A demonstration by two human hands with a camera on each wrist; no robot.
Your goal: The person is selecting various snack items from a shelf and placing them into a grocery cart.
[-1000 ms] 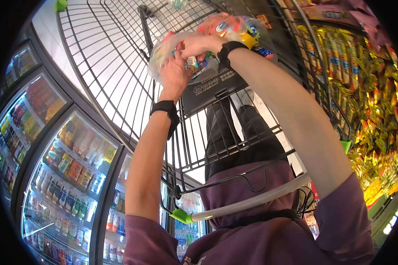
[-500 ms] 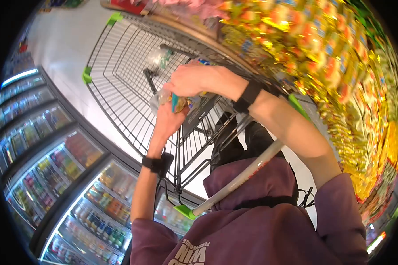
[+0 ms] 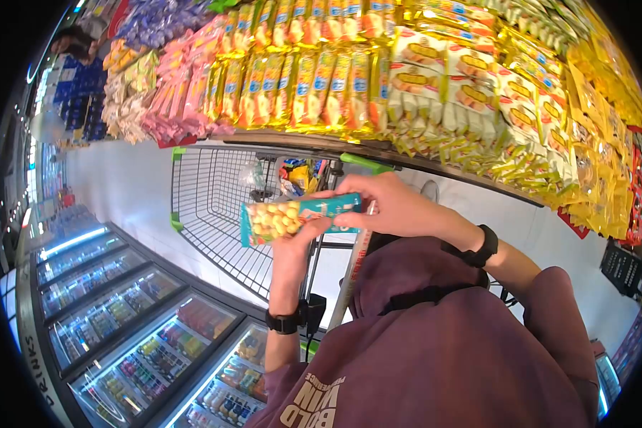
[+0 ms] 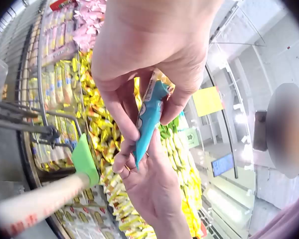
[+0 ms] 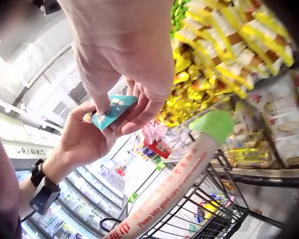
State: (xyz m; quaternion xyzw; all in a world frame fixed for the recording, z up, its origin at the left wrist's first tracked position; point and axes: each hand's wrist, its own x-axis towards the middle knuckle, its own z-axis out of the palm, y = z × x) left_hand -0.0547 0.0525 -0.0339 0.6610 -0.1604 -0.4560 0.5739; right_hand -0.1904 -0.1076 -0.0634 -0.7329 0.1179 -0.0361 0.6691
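Note:
Both hands hold a teal snack packet (image 3: 274, 222), its front printed with round yellowish pieces, above the shopping cart's near end. My left hand (image 3: 294, 248) grips it from below, thumb across the front. My right hand (image 3: 399, 207) pinches its right end between thumb and fingers. In the left wrist view the packet (image 4: 150, 117) appears edge-on between the left thumb and fingers. In the right wrist view the right thumb presses on the packet's teal face (image 5: 112, 113), while the left hand (image 5: 82, 139) supports the other end.
The wire shopping cart (image 3: 214, 235) with green corners holds colourful packages (image 3: 299, 177) and a clear bag (image 3: 252, 175). Its pale handle (image 3: 353, 274) crosses before the torso. Shelves of gold snack packs (image 3: 321, 85) line the far side. Lit drinks fridges (image 3: 150, 357) stand at the left.
The view has turned toward the snack shelves. My hands have come up out of the cart with the teal packet, leaving the other packages behind in it.

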